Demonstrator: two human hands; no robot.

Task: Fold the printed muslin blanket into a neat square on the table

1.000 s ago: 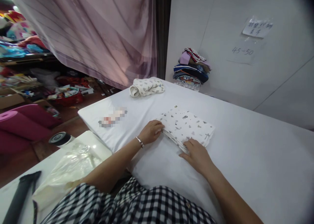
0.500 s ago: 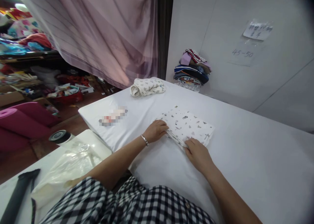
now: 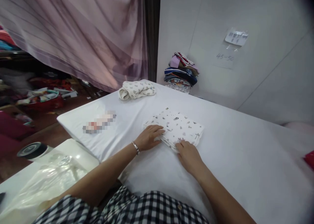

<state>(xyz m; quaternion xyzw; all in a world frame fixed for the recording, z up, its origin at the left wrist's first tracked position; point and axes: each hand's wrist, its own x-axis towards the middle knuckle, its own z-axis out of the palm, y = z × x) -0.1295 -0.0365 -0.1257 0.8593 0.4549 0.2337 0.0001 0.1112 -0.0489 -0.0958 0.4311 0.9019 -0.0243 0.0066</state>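
Note:
A folded white cloth with small dark prints (image 3: pixel 178 127) lies on the white-covered table (image 3: pixel 245 165). My left hand (image 3: pixel 148 137), a bracelet at its wrist, rests on the cloth's near left edge, fingers curled onto it. On the near right corner my right hand (image 3: pixel 187 153) presses, its fingertips tucked at the folded layers. Farther back on the table sits a second, loosely bundled printed cloth (image 3: pixel 136 89).
A stack of folded coloured clothes (image 3: pixel 181 70) stands against the white wall at the back. A pinkish curtain (image 3: pixel 80 37) hangs at the left. Crinkled clear plastic (image 3: pixel 46 181) and a round black-topped thing (image 3: pixel 30 150) lie on a lower surface at my left.
The view has swung right, so everything sits further left. Both hands have closed in slightly on the folded cloth's near edge and stay on it.

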